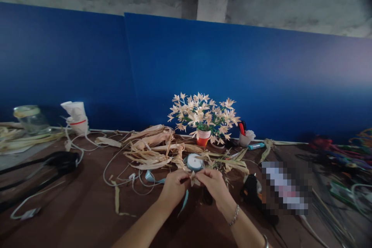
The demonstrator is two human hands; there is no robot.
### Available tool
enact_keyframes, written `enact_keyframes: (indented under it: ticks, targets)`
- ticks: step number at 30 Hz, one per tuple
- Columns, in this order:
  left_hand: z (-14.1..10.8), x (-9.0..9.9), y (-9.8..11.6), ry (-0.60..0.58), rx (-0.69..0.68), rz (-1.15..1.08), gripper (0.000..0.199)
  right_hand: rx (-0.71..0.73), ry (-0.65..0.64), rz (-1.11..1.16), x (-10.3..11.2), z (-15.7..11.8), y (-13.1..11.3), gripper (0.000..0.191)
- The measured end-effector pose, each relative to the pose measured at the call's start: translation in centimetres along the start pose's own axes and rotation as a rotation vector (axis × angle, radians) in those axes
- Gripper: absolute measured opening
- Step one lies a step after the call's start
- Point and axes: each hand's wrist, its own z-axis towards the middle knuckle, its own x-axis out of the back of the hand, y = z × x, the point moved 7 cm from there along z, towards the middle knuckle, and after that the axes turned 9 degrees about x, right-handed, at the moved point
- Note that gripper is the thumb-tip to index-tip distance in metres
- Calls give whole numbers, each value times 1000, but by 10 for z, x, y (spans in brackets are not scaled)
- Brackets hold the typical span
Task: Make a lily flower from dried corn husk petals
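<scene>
Dry corn husk (193, 178) pinched in fingers of left hand (173, 190) and right hand (214, 186)

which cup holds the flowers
The orange-and-white paper cup at the centre, packed with pale flowers; the small whitish cup to its right holds red-handled scissors instead.

We see small husk piece (193, 178) mostly hidden by fingers (185, 176), just below ribbon spool (194, 162). Right of spool, pixelated patch (285, 188) masks what lies there; farther right, coloured strands (340, 159) too blurred to name. Bottom edge cuts off forearms (142, 228).
</scene>
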Motion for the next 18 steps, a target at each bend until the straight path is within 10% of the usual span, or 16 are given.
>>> enact_keyframes:
  ticks: [18]
  targets:
    - [2, 2, -6, 22, 142, -146, 14, 278, 10, -318, -1, -2, -16, 15]
